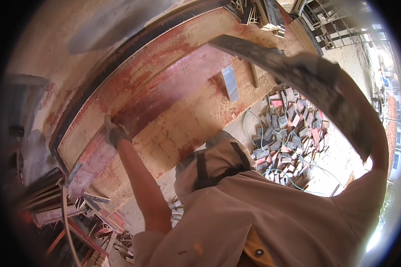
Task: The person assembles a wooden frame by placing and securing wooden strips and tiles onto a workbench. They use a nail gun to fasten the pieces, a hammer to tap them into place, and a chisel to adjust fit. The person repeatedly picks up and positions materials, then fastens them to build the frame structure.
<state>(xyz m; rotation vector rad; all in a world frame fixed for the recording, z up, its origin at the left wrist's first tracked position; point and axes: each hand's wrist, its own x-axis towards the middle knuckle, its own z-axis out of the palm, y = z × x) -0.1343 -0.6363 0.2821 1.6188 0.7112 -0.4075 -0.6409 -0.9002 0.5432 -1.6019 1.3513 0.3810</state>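
My left hand (116, 132), in a greyish glove, rests on a long pinkish-red board (178, 84) that lies across the work table, at the left part of the board. Its fingers look stretched out over the surface. On the right, my raised right hand (318, 66) is closed round the upper edge of a dark, stained wooden plank (294, 73). This plank is held up at a slant, its far end over the far end of the pinkish board and its near end beside my right arm. A small light-grey rectangular piece (230, 83) lies near the pinkish board.
The worn wooden table (173, 138) has a raised dark rim (120, 62) along its far side. Many cut wood blocks (289, 133) are heaped on the floor at right, with a pale green hose (260, 129) across them. Wood strips (44, 200) are stacked lower left and more planks (265, 18) at the top.
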